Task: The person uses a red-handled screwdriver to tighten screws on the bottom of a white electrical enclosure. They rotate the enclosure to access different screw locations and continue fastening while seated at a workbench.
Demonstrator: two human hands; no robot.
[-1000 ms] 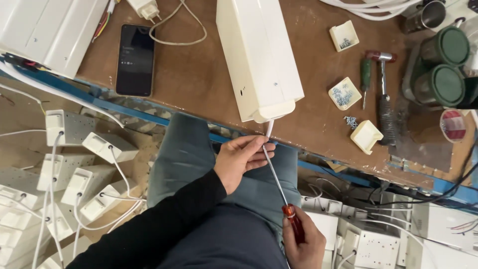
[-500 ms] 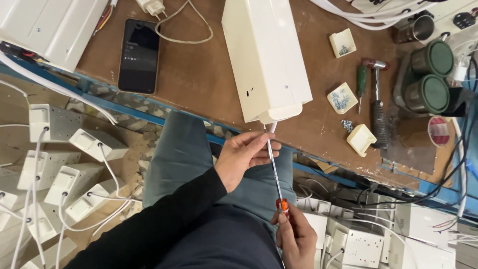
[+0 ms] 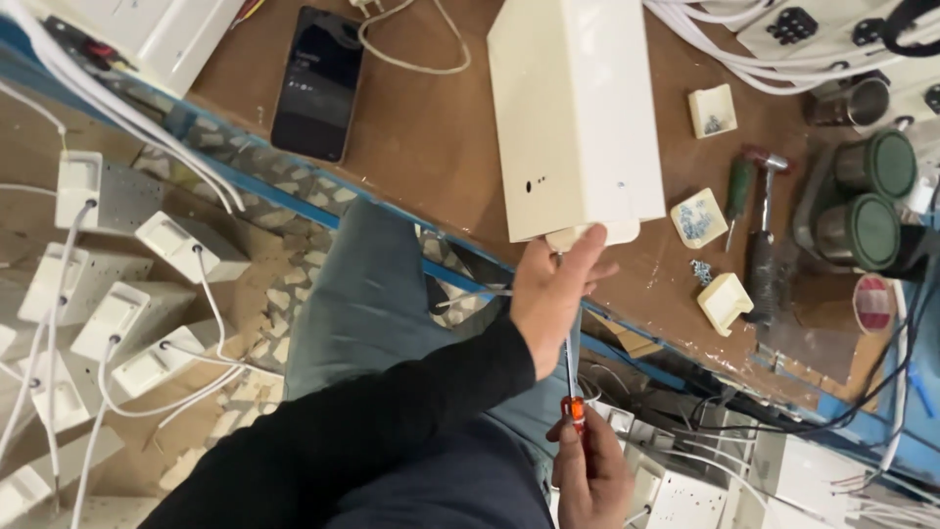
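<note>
So the left hand (image 3: 551,294) sits just right of centre in the frame, black sleeve running down to the lower left. Its fingers are mostly stretched out and pressed up against the near end of the big cream-white rectangular plastic box (image 3: 578,113), which lies on the brown wooden workbench (image 3: 431,147) and sticks a little over its front edge. Thumb and fingers seem to be steadying the thin metal shaft of a long screwdriver with an orange-red handle (image 3: 574,409) right where its tip meets the underside of the box. Can't really make out the tip itself, the hand covers it.

The right hand (image 3: 592,475) is down at the bottom edge of the frame, curled closed around the screwdriver handle, with the shaft running nearly straight up toward the box.

Other stuff on the bench: a black smartphone (image 3: 317,83) lying flat in the upper left, screen up. To the right of the box there's a small hammer with a dark grip (image 3: 762,240) next to a green-handled screwdriver (image 3: 736,196), a few small cream square plastic parts (image 3: 725,302), and two metal tins with dark green lids (image 3: 867,201) near the right edge. White cables (image 3: 725,39) run along the top right.

On the floor, left side of the frame, a pile of white socket boxes with white cords (image 3: 108,304). The person's grey-blue trouser leg (image 3: 377,294) fills the middle below the bench edge.
</note>
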